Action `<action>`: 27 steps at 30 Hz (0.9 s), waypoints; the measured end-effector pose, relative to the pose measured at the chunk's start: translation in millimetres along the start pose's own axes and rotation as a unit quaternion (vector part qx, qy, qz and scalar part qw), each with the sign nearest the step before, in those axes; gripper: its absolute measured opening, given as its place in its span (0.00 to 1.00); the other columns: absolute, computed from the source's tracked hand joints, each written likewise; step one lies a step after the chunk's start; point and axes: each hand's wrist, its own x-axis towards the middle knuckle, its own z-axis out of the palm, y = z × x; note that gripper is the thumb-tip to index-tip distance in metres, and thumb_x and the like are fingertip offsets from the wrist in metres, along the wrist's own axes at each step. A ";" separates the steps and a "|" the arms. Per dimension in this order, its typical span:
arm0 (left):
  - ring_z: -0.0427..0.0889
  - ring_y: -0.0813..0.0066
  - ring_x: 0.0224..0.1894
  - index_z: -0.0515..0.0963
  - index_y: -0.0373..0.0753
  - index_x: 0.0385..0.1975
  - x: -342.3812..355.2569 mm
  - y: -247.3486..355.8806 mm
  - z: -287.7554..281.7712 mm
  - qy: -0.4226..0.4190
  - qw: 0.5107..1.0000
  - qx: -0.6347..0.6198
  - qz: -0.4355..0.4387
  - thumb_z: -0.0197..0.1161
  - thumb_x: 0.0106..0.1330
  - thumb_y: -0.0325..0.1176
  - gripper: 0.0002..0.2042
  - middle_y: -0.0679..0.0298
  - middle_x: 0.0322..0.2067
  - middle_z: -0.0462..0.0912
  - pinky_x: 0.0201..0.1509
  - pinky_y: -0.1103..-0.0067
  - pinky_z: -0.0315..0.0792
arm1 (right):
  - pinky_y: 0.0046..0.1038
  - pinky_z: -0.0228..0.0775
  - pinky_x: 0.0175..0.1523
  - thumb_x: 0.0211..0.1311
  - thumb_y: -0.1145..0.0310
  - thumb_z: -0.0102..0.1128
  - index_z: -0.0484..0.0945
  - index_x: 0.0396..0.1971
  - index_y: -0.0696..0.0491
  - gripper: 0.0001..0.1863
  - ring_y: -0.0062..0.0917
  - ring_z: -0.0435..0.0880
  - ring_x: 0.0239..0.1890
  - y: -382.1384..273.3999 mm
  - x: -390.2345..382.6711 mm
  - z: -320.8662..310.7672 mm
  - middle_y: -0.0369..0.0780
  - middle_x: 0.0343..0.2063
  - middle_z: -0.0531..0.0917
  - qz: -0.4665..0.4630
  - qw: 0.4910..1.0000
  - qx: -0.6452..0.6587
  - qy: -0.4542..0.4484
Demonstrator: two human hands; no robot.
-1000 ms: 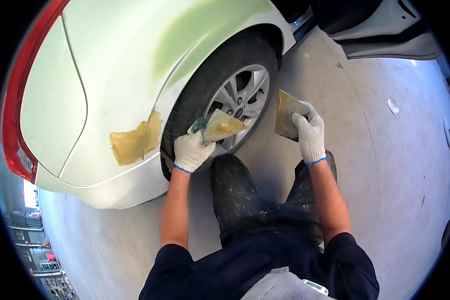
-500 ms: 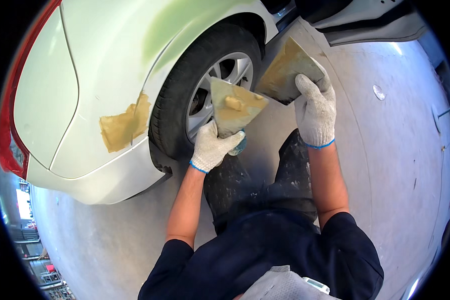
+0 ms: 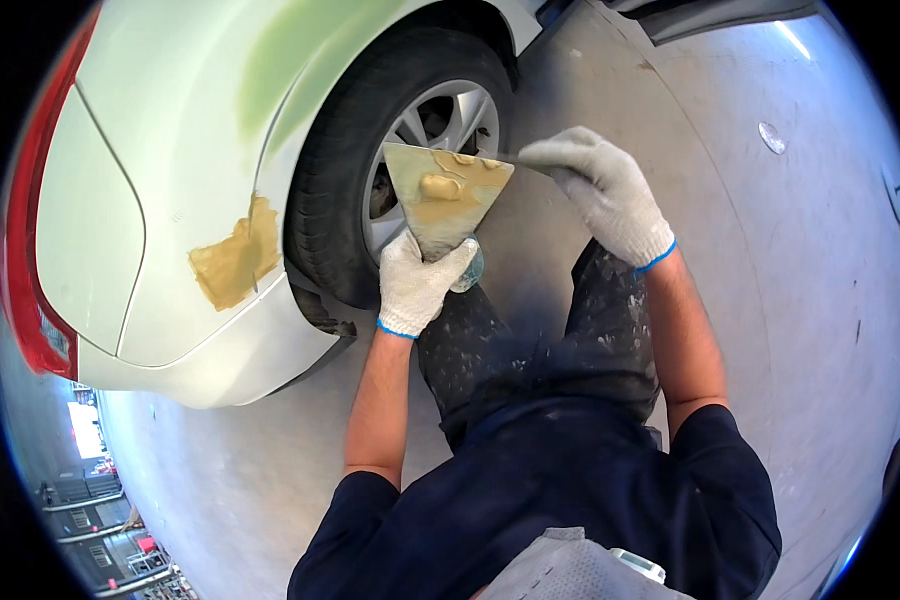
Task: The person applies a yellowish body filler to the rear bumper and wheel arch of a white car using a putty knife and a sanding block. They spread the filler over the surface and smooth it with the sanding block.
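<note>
Holding a triangular spreader by its narrow end in the left hand, wrapping the fingers closed around it. Carrying tan filler on its face: a raised lump mid-blade plus smears toward the wide edge. Pinching a thin dark blade, seen edge-on, in the right hand, closing the fingers onto it. Aiming it at the spreader's wide corner; not telling touching from nearly touching, owing to blur. Positioning both tools in front of the wheel, well apart from the white panel.

Counting as done so far: one tan patch on the panel, left of the wheel, crossed by a dark line. Showing ragged edges and uneven cover, so reading as partway, not finished. Apparently leaving plenty unspread, judging by the lump. Seeing a greenish area higher up, showing no tan; not telling whether counting as done or left.
</note>
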 end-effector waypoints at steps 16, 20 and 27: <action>0.79 0.80 0.22 0.82 0.30 0.44 -6.9 36.2 13.3 -0.122 0.972 -0.185 -0.071 0.67 0.69 0.22 0.07 0.62 0.30 0.85 0.23 0.81 0.73 | 0.23 0.79 0.53 0.71 0.67 0.59 0.80 0.58 0.60 0.19 0.18 0.84 0.44 29.5 -14.3 -29.4 0.37 0.43 0.86 0.120 0.971 0.202 0.036; 0.79 0.80 0.24 0.81 0.28 0.45 -23.6 10.3 21.8 -0.226 0.962 -0.062 -0.142 0.70 0.65 0.21 0.11 0.62 0.32 0.86 0.25 0.79 0.73 | 0.25 0.77 0.58 0.72 0.63 0.62 0.75 0.62 0.61 0.25 0.20 0.84 0.49 34.3 -8.3 -17.1 0.39 0.49 0.84 0.095 0.936 0.331 0.076; 0.75 0.83 0.20 0.81 0.32 0.41 -20.2 -9.0 8.1 -0.166 0.978 -0.083 -0.092 0.68 0.68 0.22 0.05 0.68 0.24 0.82 0.24 0.81 0.73 | 0.26 0.73 0.65 0.69 0.67 0.62 0.70 0.68 0.63 0.30 0.22 0.82 0.57 40.5 -23.4 -1.7 0.41 0.55 0.83 0.155 0.923 0.352 -0.009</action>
